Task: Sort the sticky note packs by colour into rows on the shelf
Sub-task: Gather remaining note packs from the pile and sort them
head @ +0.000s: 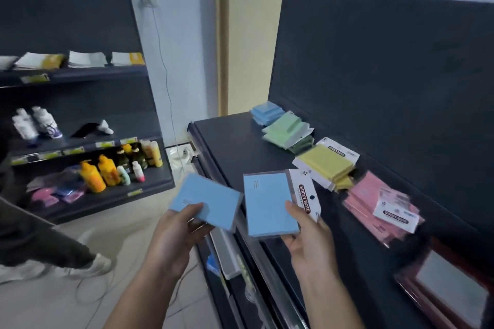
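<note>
Leftmost, a side shelf unit (149, 181) carries bottles (100, 176), and another person's shoe (96, 264) rests on the floor. Next, the left hand (184, 224) pinches a blue sticky note pack (207, 200), thumb on top and fingers curled beneath, in the air just off the shelf's edge. Just beside it, the right hand (304, 235) grips a second blue pack (270, 205) with a white header card, thumb on its face, above the dark shelf (235, 147). Further right, along the shelf's back, lie a blue pile (267, 113) farthest, then a green pile (286, 128), a yellow pile (326, 163) and a pink pile (374, 200) nearest.
</note>
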{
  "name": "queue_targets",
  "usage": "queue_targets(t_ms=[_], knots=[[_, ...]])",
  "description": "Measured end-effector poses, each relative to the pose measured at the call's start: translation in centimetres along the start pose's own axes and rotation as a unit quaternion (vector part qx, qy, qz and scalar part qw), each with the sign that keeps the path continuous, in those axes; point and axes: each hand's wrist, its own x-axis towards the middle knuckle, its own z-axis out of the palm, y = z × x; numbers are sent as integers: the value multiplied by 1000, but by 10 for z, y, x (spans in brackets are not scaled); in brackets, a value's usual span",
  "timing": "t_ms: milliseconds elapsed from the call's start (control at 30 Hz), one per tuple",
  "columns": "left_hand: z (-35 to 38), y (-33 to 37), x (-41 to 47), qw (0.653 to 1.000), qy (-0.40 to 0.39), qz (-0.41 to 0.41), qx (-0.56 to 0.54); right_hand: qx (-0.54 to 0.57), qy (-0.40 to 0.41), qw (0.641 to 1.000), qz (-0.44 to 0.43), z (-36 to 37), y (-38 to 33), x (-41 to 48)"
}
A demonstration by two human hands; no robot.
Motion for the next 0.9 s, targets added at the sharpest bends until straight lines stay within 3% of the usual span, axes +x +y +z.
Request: queue_targets(t_ms=[233, 367, 633, 767, 900], knots=[[-23, 27, 72, 1000, 22, -18, -5, -41, -58, 997, 37, 63, 29, 58], [-36, 49, 122, 999, -3, -33, 8, -40, -87, 994, 59, 106, 44, 92], [-44, 103, 221, 994, -82, -53, 41, 36, 7, 997, 67, 190, 58, 139], [-33, 109, 258, 992, -107, -34, 60, 63, 51, 995, 54, 200, 63, 162], [-5, 105, 297, 984, -150, -64, 70, 55, 110, 992, 16, 202, 53, 196]])
